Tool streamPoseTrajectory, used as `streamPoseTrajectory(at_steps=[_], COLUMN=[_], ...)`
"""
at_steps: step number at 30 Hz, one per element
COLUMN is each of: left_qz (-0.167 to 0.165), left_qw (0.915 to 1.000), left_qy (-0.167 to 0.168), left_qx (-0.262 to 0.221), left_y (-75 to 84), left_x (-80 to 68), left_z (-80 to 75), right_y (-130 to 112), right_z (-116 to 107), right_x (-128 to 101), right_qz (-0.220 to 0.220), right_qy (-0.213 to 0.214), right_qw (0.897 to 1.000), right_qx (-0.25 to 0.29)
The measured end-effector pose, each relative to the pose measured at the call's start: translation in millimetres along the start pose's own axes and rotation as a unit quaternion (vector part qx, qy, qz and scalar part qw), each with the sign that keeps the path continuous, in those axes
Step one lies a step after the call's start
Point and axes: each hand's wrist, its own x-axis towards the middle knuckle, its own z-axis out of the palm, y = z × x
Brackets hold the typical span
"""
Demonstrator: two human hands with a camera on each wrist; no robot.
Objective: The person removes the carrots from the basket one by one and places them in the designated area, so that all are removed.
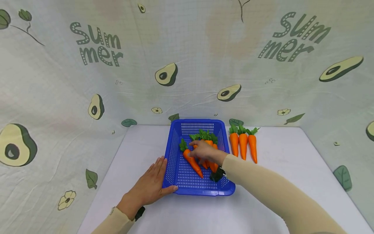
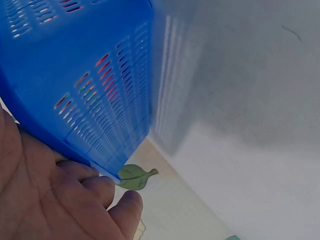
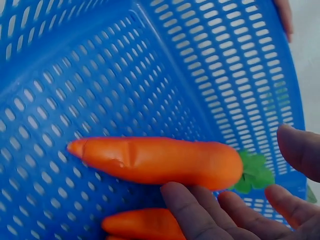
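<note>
A blue perforated plastic basket (image 1: 201, 191) stands on the white table with several orange carrots in it. My left hand (image 1: 150, 185) rests along its left rim with straight fingers, the thumb lying at the near corner. Inside the basket, my right hand (image 1: 204, 151) is over the carrots, fingers spread. One carrot (image 1: 193, 165) with a green leafy top lies slanted on the left of the basket floor. In the right wrist view, fingertips are at the side of this carrot (image 3: 160, 160), while the thumb stands apart. The hand partly hides the other carrots (image 1: 214, 167).
Three carrots (image 1: 243, 146) lie side by side on the white table (image 1: 280, 162), just right of the basket, leafy tops pointing away. A cloth (image 1: 193, 42) printed with avocados and lettering hangs behind and at both sides. Black devices are strapped at both wrists.
</note>
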Motion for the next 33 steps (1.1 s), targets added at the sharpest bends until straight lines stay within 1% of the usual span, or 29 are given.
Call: streamPoseTrajectory(at_steps=[3, 6, 16, 23, 28, 33], left_qz=[0.0, 0.0, -0.005, -0.001, -0.001, -0.001], left_qw=[1.0, 1.0, 0.9998, 0.9997, 0.9997, 0.9996], left_qy=[-0.001, -0.003, -0.011, -0.01, -0.012, -0.013], left_qx=[-0.004, -0.008, -0.014, -0.021, -0.023, -0.026], left_y=[-0.4, -0.2, 0.7, -0.4, -0.8, -0.7], left_x=[0.4, 0.7, 0.9, 1.1, 1.4, 1.3], left_z=[0.0, -0.4, -2.1, -1.5, -1.4, -1.9], right_y=[0.8, 1.9, 5.8, 6.4, 8.6, 9.6], right_z=[5.5, 11.9, 33.2, 46.3, 48.2, 49.6], right_x=[1.4, 3.6, 12.4, 19.0, 23.9, 28.0], right_qz=[0.008, 0.015, 0.046, 0.046, 0.046, 0.038], right_qy=[0.001, 0.0, -0.014, -0.014, -0.015, -0.012], right_qw=[1.0, 1.0, 0.996, 0.993, 0.987, 0.982], right_qx=[0.0, 0.011, 0.078, 0.109, 0.156, 0.186])
